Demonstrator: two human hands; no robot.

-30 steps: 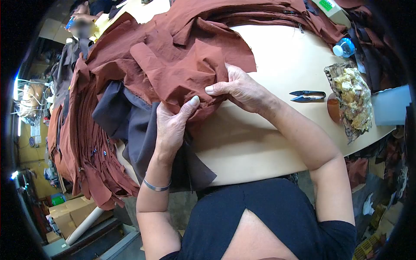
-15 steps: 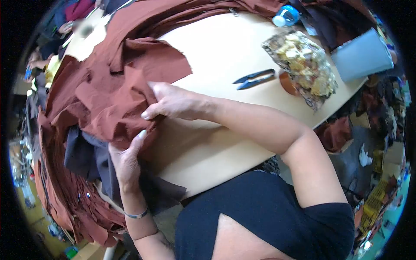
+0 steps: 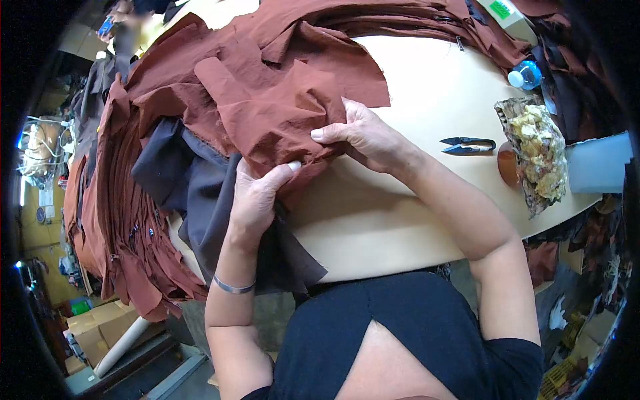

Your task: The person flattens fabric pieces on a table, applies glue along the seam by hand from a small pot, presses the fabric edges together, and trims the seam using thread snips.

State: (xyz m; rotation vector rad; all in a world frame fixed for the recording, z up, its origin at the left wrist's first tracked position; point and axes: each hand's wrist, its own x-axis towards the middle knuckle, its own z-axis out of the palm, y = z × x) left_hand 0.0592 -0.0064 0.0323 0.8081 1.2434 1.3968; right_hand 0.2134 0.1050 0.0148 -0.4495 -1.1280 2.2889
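The left hand [image 3: 253, 202] and right hand [image 3: 371, 141] pinch the rust-red cloth [image 3: 267, 123] between closed fingers, at eleven o'clock over the worktop [image 3: 360, 243], seemingly to steady its gathered edge, while the scissors [image 3: 459, 141] lie at three o'clock from the hands, apparently within reach.

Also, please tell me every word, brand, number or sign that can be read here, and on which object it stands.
No text is readable.
Green label on the pale box: marks too small to read.
Blue bottle: no legible brand.
Pale sheet at the far left: too small and blurred.
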